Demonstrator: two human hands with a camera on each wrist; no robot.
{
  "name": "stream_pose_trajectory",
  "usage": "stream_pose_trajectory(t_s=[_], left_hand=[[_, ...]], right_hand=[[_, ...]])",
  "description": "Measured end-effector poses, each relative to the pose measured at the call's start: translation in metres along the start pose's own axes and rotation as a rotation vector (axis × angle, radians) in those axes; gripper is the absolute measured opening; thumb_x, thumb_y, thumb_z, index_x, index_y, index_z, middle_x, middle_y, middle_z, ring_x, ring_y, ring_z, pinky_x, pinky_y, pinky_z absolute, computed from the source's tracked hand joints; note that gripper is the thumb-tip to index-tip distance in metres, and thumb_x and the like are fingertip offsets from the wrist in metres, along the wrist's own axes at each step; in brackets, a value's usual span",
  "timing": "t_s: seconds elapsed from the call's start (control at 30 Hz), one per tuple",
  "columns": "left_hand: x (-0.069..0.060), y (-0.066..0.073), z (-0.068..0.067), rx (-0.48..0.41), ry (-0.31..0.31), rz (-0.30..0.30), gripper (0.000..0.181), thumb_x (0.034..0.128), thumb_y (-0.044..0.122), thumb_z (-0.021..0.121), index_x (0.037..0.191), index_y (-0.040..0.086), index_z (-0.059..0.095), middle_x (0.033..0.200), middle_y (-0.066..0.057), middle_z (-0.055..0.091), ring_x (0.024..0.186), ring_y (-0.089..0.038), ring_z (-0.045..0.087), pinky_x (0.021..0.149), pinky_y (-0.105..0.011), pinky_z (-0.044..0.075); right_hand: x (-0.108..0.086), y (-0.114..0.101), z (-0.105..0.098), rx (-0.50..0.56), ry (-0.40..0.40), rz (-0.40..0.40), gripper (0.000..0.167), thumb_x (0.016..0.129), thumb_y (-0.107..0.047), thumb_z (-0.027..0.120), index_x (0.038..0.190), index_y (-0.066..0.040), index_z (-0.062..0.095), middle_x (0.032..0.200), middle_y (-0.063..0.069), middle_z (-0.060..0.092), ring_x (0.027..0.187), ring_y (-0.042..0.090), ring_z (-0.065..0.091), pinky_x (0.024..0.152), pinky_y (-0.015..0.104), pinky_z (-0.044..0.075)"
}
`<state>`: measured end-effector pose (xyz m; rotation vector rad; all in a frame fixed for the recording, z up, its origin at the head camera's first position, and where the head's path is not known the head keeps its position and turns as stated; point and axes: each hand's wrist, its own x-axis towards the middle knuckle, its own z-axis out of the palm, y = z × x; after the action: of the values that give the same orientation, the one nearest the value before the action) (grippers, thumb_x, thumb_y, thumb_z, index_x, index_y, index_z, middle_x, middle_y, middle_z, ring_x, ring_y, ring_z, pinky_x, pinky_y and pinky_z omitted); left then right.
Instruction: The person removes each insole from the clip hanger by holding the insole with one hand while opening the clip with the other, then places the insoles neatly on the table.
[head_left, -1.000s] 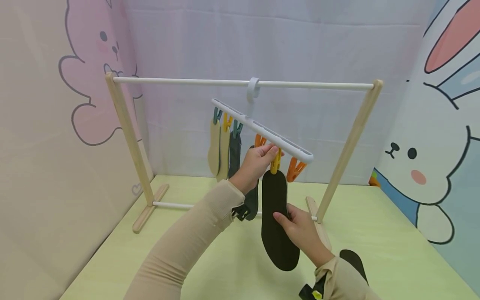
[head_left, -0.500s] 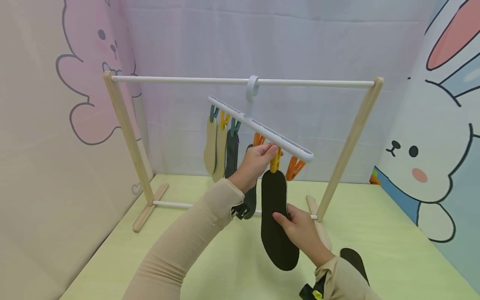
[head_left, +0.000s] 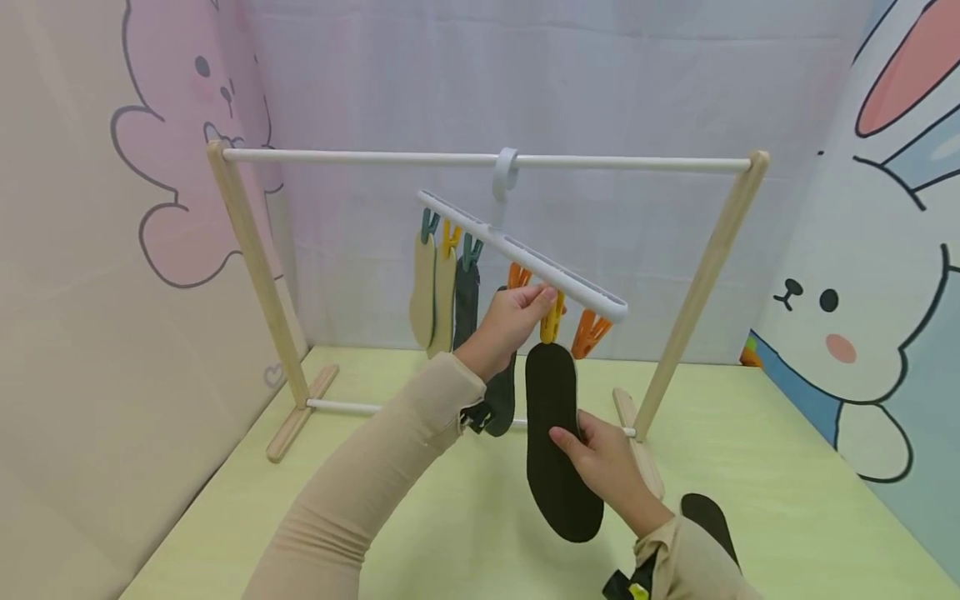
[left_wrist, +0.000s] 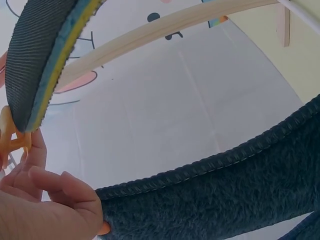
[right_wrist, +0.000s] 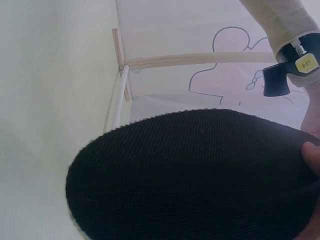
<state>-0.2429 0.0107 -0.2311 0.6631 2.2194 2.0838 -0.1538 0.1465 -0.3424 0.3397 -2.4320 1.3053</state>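
My left hand (head_left: 510, 327) pinches the top of a yellow clip (head_left: 552, 320) under the white clip hanger (head_left: 558, 277). Directly below that clip is the top end of a black insole (head_left: 557, 450); whether the jaws grip it I cannot tell. The right hand (head_left: 603, 458) holds this insole by its right edge, thumb on the front face. In the right wrist view the insole (right_wrist: 195, 175) fills the lower part. The left wrist view shows the left hand (left_wrist: 55, 200) between the insole (left_wrist: 40, 55) and a dark fuzzy piece (left_wrist: 215, 195).
Two beige insoles (head_left: 423, 292) and dark ones (head_left: 467, 302) hang from clips on the left and middle. An orange clip (head_left: 591, 333) hangs at the hanger's right end. The wooden rack (head_left: 697, 300) stands around it. Another black insole (head_left: 708, 521) lies on the table (head_left: 810, 500) at right.
The black insole and the right hand have shifted very slightly to the right, and the insole's top sits a little lower against the yellow clip. Both hands keep their hold.
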Motion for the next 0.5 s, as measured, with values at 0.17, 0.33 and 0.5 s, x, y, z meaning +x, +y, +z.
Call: stream_pose_trajectory(t_s=[0.17,0.33,0.5], left_hand=[[0.0002,0.0024,0.0011,0.01,0.004,-0.014,0.033,0.1015,0.02,0.049,0.118,-0.003,0.064,0.109,-0.015,0.068,0.119,-0.014,0.049,0.105,-0.038,0.033],[-0.0009,0.001,0.0015,0.008,0.026,-0.022,0.032,0.1008,0.021,0.051,0.12,-0.002,0.064,0.106,-0.015,0.068,0.109,-0.013,0.052,0.103,-0.038,0.034],[-0.0005,-0.0018,0.0035,-0.011,0.06,-0.009,0.035,0.1001,0.021,0.052,0.128,0.001,0.06,0.107,-0.016,0.068,0.115,-0.017,0.054,0.105,-0.039,0.034]], right_hand=[[-0.0011,-0.0023,-0.0017,0.0,0.001,0.015,0.01,0.086,-0.007,0.07,0.086,0.002,0.065,0.07,0.006,0.066,0.062,0.013,0.059,0.057,0.027,0.049],[-0.0034,-0.0029,-0.0016,0.008,-0.002,0.041,0.01,0.086,-0.006,0.07,0.086,0.002,0.066,0.072,0.007,0.067,0.065,0.016,0.062,0.059,0.027,0.05],[-0.0037,-0.0003,-0.0019,0.024,0.007,0.036,0.008,0.085,-0.005,0.07,0.084,0.002,0.065,0.071,0.008,0.068,0.065,0.017,0.063,0.059,0.027,0.05]])
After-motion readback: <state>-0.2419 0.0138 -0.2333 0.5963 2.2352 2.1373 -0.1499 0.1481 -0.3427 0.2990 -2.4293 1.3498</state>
